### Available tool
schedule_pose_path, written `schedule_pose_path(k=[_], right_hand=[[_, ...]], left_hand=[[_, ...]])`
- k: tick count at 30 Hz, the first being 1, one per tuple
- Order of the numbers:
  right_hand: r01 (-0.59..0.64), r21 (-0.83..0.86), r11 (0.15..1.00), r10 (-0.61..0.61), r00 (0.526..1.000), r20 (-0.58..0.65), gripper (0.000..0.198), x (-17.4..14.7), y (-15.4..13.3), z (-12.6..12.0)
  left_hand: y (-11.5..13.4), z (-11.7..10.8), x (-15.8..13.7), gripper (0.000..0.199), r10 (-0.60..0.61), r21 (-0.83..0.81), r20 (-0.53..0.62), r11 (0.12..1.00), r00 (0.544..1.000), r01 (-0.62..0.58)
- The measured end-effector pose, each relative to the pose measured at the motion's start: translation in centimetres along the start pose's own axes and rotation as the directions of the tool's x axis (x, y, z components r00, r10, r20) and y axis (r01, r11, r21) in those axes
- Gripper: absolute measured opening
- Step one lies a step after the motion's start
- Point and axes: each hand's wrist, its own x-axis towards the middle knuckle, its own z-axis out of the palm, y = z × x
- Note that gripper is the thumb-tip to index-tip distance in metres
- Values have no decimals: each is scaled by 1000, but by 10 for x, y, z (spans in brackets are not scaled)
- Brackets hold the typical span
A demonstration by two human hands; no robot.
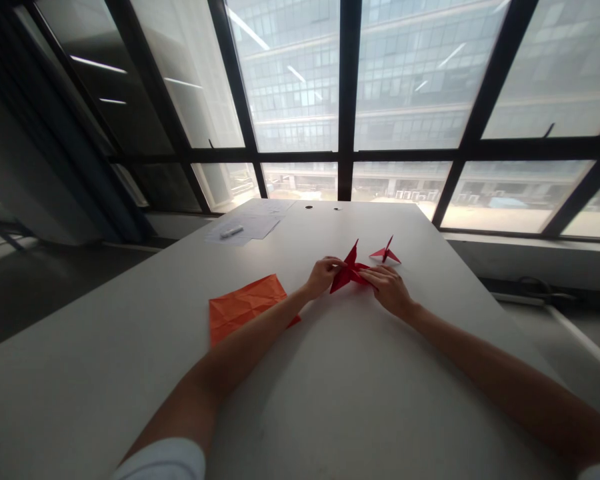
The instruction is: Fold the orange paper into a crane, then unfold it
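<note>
Between my two hands is a red folded-paper figure [351, 268] with pointed parts, like an origami crane, one point sticking up. My left hand [323, 276] pinches its left side with thumb and fingers. On the other side, the fingers of my right hand [391, 289] press together on a red flap, covering part of it. A smaller-looking red origami crane [387, 254] stands on the table just beyond my right hand. Under and beside my left forearm lies an orange sheet of paper [245, 303] with crease lines, partly hidden by the arm.
The white table [330, 400] runs toward large dark-framed windows [347, 100]. White papers [265, 219] lie at its far left, with a white marker-like stick [231, 232] on them. Two small dark spots, possibly holes, show near the far edge. A dark blue curtain [80, 147] hangs at left.
</note>
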Motion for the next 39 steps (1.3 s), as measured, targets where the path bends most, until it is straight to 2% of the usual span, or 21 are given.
schedule_pose_path(k=[3,5,10,14,17,20,26,30,35,39], right_hand=[[-17,8,1000,17,999,-39,49,-2,2,1],[-24,28,999,26,998,-55,50,-3,3,2],[-14,63,998,17,999,-48,47,-3,3,1],[-45,79,996,49,998,-45,46,-4,5,3],[-82,87,993,88,994,-68,50,-5,8,4],[-71,96,993,78,995,-68,54,-6,10,4],[44,115,992,-43,999,-12,52,-4,7,-3],[131,132,982,-136,990,25,44,-2,5,-5],[148,104,984,-151,988,23,42,-2,6,-4],[123,77,989,-123,992,-4,44,-2,7,-4]], left_hand=[[5,-1,-1,17,-95,-178,40,979,995,100],[9,-2,-3,24,-134,-225,78,963,988,148],[12,-3,-5,49,-218,-256,153,933,964,252],[7,-6,-4,54,-216,-184,178,951,960,249],[4,-8,-3,52,-239,-199,181,941,954,274],[2,-8,-2,47,-270,-199,143,935,952,295],[-4,-4,-2,33,-148,116,77,984,986,139],[-3,-2,-4,31,-115,210,91,973,989,93],[-1,-5,-2,26,-251,33,7,967,968,251],[-5,-5,1,28,-311,-60,9,948,950,311]])
